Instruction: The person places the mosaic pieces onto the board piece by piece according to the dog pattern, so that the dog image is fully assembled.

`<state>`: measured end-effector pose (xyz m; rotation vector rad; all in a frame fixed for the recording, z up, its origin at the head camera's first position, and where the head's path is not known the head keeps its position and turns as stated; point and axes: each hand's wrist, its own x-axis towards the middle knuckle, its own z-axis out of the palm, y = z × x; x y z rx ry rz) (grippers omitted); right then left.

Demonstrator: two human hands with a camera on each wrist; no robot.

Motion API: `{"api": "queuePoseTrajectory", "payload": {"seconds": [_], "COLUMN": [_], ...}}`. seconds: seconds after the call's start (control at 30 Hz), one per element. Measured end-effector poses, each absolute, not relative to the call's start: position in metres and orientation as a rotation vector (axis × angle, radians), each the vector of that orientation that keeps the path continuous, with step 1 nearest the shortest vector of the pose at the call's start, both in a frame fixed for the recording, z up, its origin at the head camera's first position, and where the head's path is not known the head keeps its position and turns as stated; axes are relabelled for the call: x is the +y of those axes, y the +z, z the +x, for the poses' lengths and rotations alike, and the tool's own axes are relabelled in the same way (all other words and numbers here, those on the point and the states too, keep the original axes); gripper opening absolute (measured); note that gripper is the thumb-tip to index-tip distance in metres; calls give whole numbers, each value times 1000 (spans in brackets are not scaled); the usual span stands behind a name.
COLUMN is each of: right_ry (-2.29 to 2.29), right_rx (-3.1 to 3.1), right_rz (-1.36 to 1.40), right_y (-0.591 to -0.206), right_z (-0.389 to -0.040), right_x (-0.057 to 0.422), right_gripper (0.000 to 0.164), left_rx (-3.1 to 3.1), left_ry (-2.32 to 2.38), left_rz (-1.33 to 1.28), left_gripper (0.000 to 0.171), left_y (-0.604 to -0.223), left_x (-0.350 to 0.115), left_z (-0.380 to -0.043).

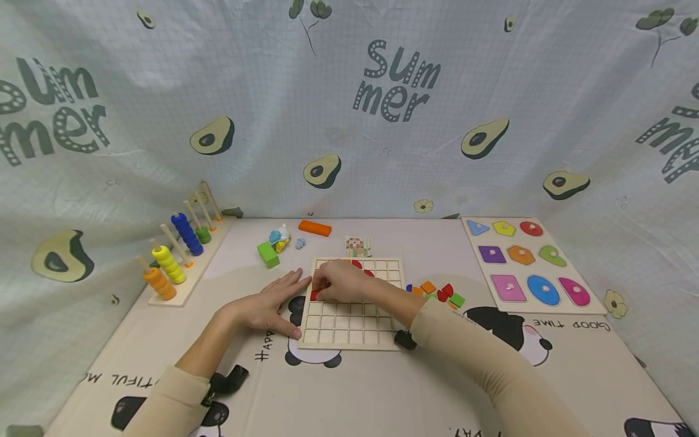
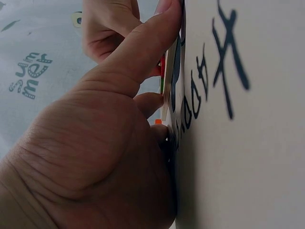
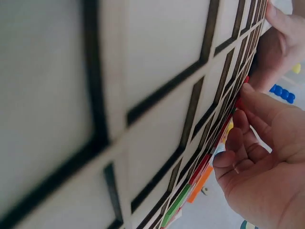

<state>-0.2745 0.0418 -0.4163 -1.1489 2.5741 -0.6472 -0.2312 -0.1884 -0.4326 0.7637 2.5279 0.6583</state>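
A square wooden grid board [image 1: 349, 335] lies on the table in front of me. My right hand [image 1: 344, 281] is over its upper left part, thumb and fingers pinching a small red piece [image 1: 314, 295] at the grid's left side; the fingers partly hide it. In the right wrist view, that hand's [image 3: 267, 157] other fingers are curled, and red and green pieces [image 3: 176, 204] sit along the grid. My left hand [image 1: 270, 306] rests flat beside the board, spread thumb and fingertips at its left edge. The left wrist view shows the left palm [image 2: 95, 143] close up.
Loose coloured pieces [image 1: 437, 292] lie right of the board. Behind it are a small picture card [image 1: 357, 246], an orange block [image 1: 315, 227], a green block [image 1: 268, 255] and a small figurine [image 1: 280, 237]. A ring stacker [image 1: 188, 279] stands left, a shape puzzle [image 1: 513, 300] right.
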Motion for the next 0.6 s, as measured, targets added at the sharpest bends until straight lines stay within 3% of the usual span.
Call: {"api": "queuePoseTrajectory", "payload": {"seconds": [0.23, 0.37, 0.6], "right_ry": [-659, -690, -902], "right_rx": [2579, 2609, 2682], "right_rz": [-1190, -1189, -1184], "right_y": [-418, -409, -372], "right_z": [-275, -274, -268], "right_x": [43, 53, 120], "right_gripper": [6, 16, 23], "left_rx": [2525, 2527, 2536], "left_ry": [659, 653, 650], "left_rz": [776, 778, 762], "left_gripper": [113, 113, 114], "left_y": [-432, -432, -432], "left_x": [-188, -188, -187], "left_z": [-231, -231, -232]}}
